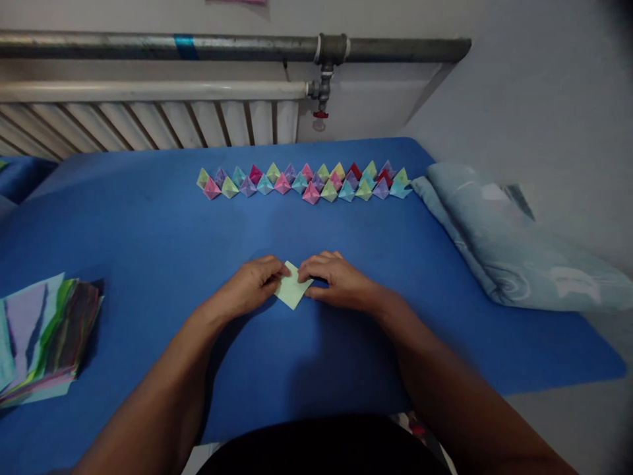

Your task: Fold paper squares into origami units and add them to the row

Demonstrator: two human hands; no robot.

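A small pale green square of folded paper (293,290) lies corner-down on the blue surface, between my two hands. My left hand (256,280) pinches its left corner, thumb and forefinger together. On the other side, my right hand (333,277) grips the right edge, its fingers curled over the top and the thumb low by the corner. Farther back, rows of folded paper boats (311,191) in pink, green, blue, purple, yellow and red stand close together.
A stack of coloured paper sheets (44,336) lies at the left. The folded light blue blanket (524,244) rests at the right against the wall. Behind the blue table (148,218) are a white radiator (198,122) and a metal pipe (257,48) with a red-handled valve (320,115).
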